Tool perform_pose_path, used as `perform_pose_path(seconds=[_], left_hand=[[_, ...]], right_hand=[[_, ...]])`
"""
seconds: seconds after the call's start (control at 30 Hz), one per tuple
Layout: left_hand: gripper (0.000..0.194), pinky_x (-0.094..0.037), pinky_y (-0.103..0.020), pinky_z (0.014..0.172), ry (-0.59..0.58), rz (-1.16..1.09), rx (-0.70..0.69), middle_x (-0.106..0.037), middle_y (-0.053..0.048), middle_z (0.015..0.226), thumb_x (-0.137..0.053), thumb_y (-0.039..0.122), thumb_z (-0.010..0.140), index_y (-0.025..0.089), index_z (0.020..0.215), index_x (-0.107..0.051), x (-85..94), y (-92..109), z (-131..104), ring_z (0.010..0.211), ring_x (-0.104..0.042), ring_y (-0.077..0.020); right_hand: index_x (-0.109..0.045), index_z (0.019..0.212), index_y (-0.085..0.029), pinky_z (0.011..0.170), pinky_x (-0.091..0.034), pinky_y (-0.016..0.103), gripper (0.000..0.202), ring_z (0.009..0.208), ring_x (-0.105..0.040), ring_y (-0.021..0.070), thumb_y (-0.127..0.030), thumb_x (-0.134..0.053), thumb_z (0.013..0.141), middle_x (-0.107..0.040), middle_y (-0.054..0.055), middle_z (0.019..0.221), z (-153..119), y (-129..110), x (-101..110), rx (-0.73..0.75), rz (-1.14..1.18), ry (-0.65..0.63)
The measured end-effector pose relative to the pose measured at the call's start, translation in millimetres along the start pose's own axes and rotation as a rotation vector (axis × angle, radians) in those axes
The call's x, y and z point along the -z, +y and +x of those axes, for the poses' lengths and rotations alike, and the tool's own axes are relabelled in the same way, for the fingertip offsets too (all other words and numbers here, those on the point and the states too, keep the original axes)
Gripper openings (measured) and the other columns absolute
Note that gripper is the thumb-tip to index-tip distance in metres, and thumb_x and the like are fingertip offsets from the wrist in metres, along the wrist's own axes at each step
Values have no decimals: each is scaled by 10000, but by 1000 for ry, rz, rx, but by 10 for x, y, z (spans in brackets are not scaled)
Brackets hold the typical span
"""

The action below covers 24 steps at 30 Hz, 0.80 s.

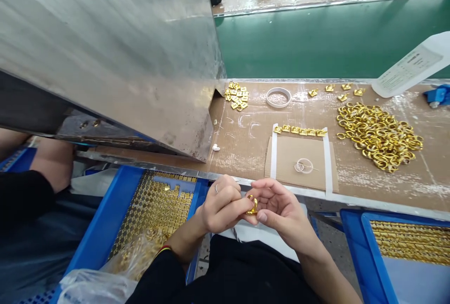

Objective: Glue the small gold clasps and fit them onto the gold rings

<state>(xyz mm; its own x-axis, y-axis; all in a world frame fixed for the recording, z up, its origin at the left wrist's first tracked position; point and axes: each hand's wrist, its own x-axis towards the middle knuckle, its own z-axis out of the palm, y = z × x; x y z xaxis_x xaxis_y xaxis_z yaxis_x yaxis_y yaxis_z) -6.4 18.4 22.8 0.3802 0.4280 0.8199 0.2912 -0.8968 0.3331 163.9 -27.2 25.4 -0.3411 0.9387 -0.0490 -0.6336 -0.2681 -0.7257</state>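
A gold ring-shaped piece (252, 204) is held between my two hands, in front of the bench edge. My left hand (225, 204) is closed, its fingertips pinching the piece, with a silver ring on one finger. My right hand (281, 208) is curled with its palm up, and its thumb and fingers touch the piece from the other side. Beyond my hands lies a cardboard square (286, 154) with two white tape strips, a row of gold pieces (304, 131) along its far edge and a small clear round dish (305, 166) on it.
A heap of gold rings (381, 137) and a white bottle (411, 67) are at right. A tape roll (279, 97) and gold pieces (236, 95) lie behind. A metal housing (140, 60) blocks the left. Blue trays (94, 229) (381, 266) flank me. Another person's arm (52, 163) shows far left.
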Motion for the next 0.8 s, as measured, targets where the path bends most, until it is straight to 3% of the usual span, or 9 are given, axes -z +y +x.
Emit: perform_pose_path(seconds=[0.23, 0.53, 0.7, 0.8], left_hand=[[149, -446, -274, 562, -34, -150, 73, -556, 9, 754, -673, 300, 967, 157, 990, -638, 21, -40, 8, 636, -493, -120], [221, -464, -250, 561, -26, -182, 126, -588, 23, 779, -726, 311, 928, 189, 1074, -614, 33, -22, -52, 630, -537, -114], [311, -493, -248, 560, -20, -176, 167, -600, 21, 772, -706, 455, 917, 208, 1079, -608, 33, 19, -19, 631, -562, -119], [389, -532, -262, 605, -53, -116, 265, -635, -14, 837, -685, 544, 891, 207, 1073, -613, 77, 84, 9, 705, -607, -140]], right_hand=[[-663, 1196, -273, 752, -624, 244, 348, 873, -725, 144, -281, -822, 886, -754, 43, 1026, -44, 72, 4, 95, -84, 84], [-647, 1186, -266, 749, -654, 277, 332, 866, -752, 161, -300, -807, 896, -774, 53, 1060, -66, 108, 20, 162, -146, 80], [-634, 1182, -256, 742, -660, 288, 339, 868, -759, 177, -376, -793, 908, -780, 67, 1049, -68, 116, 5, 212, -261, 110], [-635, 1211, -273, 761, -661, 301, 282, 885, -751, 173, -283, -746, 952, -767, 68, 1097, -93, 140, -8, 390, -485, 197]])
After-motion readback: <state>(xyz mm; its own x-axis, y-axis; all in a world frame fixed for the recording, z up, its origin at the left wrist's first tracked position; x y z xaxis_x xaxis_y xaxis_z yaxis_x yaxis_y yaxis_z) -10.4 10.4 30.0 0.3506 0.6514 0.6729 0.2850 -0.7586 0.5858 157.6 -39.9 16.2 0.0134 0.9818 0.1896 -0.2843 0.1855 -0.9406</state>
